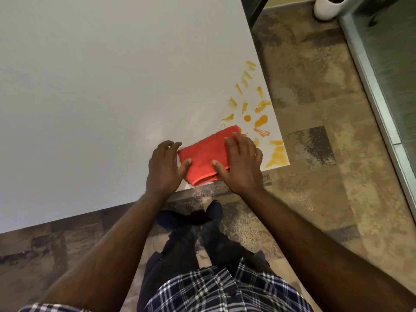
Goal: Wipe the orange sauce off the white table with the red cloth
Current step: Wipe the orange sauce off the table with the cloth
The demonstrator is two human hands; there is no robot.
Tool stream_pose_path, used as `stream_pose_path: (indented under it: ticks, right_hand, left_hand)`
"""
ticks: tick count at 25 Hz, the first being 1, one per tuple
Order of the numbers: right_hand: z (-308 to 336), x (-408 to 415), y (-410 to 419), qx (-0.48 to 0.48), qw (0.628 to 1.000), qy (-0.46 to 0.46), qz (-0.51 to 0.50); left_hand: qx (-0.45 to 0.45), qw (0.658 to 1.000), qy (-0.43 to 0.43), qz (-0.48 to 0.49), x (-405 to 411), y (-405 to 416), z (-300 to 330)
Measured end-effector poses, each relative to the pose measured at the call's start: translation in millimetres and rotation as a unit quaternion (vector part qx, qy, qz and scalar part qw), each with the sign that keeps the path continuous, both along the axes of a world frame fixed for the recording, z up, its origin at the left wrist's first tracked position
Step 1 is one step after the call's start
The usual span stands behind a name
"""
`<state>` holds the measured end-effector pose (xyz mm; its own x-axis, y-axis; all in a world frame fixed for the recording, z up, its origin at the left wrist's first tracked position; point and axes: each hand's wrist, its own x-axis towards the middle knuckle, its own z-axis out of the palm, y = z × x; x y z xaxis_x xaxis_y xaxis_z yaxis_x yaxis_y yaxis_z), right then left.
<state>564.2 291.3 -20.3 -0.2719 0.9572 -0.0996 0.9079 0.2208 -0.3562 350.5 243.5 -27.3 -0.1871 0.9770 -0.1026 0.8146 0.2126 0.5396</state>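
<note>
Sauce (261, 120) sits just past flat right hand (244, 164) fingers on red cloth (206, 155), near tabletop (112, 86) corner; left hand (164, 168) flat & loose too, thumb on cloth.

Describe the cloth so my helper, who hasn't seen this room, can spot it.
Find the white table, then its near right corner smeared with orange sauce. The cloth lies folded there under both hands, the only red thing on the table.

Bare white table (90, 86) left of orange sauce (261, 120).
</note>
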Motion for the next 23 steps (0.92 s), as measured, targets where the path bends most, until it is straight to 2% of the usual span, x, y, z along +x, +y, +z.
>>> stream_pose_path:
  ticks: [3, 6, 9, 13, 20, 23]
  right_hand:
    - [-12.9, -16.2, 6.0, 0.001, 0.976, -0.054, 0.21]
    - [-30.3, -17.6, 12.0, -0.009, 0.947, -0.092, 0.307]
    - [-42.6, -11.7, 16.5, 0.019, 0.948, -0.086, 0.307]
    - [-47.7, -17.0, 16.8, 0.046, 0.961, -0.084, 0.26]
    - [-42.6, -32.7, 7.2, 0.018, 0.981, -0.039, 0.191]
    - [-41.2, -50.6, -8.8, 0.009, 0.986, -0.04, 0.159]
  left_hand:
    - [0.004, 0.999, 0.036, -0.029, -15.5, -7.7, -5.6]
    - [-0.013, 0.996, 0.072, -0.051, -33.5, -16.8, -16.8]
    - [-0.023, 0.994, 0.086, -0.067, -46.4, -22.2, -30.6]
    - [-0.019, 0.991, 0.095, -0.092, -49.7, -19.7, -42.8]
    - [-0.02, 0.987, 0.102, -0.124, -56.9, -16.1, -47.2]
    - [-0.017, 0.99, 0.098, -0.101, -62.9, -22.5, -46.9]
